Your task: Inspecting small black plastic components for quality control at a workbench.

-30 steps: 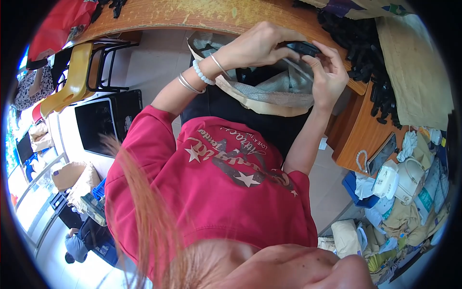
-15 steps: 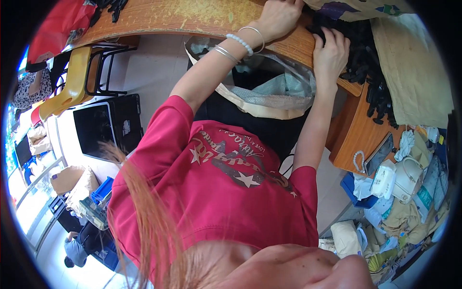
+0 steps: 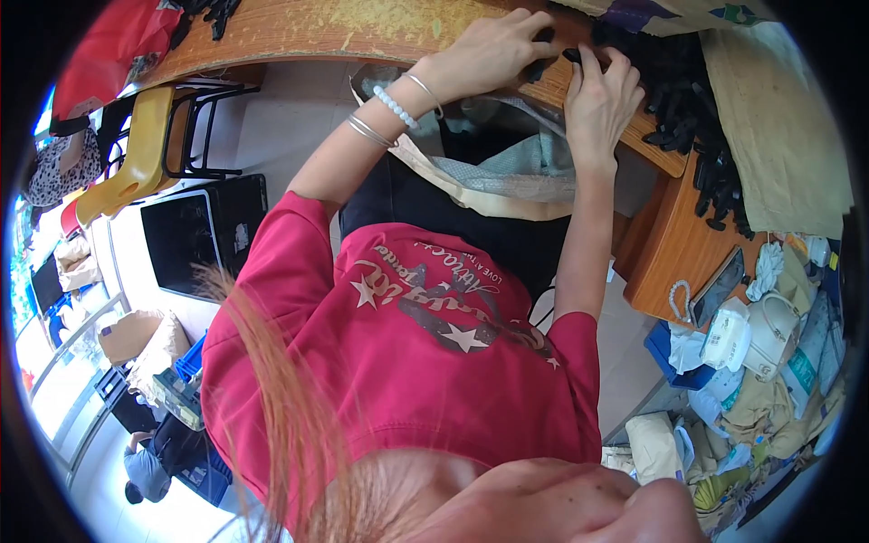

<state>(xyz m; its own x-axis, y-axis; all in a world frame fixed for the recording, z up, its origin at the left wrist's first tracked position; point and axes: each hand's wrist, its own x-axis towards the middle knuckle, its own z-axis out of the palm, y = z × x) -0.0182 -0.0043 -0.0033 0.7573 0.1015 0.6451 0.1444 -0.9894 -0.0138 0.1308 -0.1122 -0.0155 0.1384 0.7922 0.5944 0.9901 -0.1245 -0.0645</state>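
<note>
At the table's edge my left hand is closed on a small black part, whose exact kind I cannot make out. Beside it, my right hand pinches another small black part at its fingertips. A pile of similar black pieces lies just past my right hand on the wooden table. Below both hands an open bag with a silvery woven lining rests against my lap, with something dark inside. My left wrist carries a beaded bracelet and bangles.
A tan sack borders the pile on the right. Further down are a phone, a white handbag and a blue bin. To the left stand a yellow chair and a black box. A person is at lower left.
Both hands have drawn back from the pile toward the table's front edge and slightly left. Black parts now show in the fingers of each hand.
</note>
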